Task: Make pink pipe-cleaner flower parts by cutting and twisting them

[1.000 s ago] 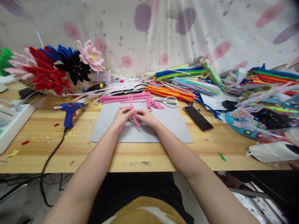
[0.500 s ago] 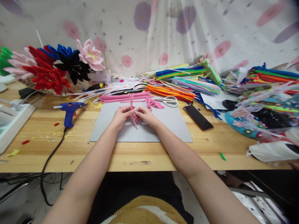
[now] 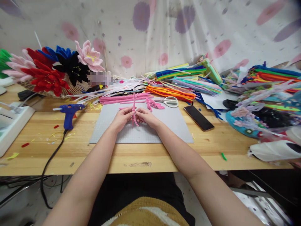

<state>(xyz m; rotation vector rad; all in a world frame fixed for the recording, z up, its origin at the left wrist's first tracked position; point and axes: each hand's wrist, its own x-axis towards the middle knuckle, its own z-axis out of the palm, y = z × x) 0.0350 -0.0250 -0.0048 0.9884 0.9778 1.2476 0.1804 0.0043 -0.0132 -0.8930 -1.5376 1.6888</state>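
Note:
Between my two hands, pink pipe cleaners (image 3: pixel 134 99) stand roughly upright above the grey mat (image 3: pixel 143 135), their lower ends spread apart. My left hand (image 3: pixel 124 118) pinches them from the left side. From the right, my right hand (image 3: pixel 145 117) grips the same strands, fingertips nearly meeting those of my left hand. Bent pink pieces (image 3: pixel 154 104) lie just beyond my right hand, beside white-handled scissors (image 3: pixel 170 101). A bundle of straight pink pipe cleaners (image 3: pixel 117 99) rests along the mat's back edge.
A blue glue gun (image 3: pixel 69 116) with a black cord lies at left, near a white power strip (image 3: pixel 14 125). Fuzzy flowers (image 3: pixel 50 77) stand at back left. Right of the mat is a phone (image 3: pixel 198 117). Colourful bundles (image 3: pixel 174 93) line the back.
The pink pipe cleaners between my hands have turned slightly, their upper ends now closer together. Both hands hold nearly the same place.

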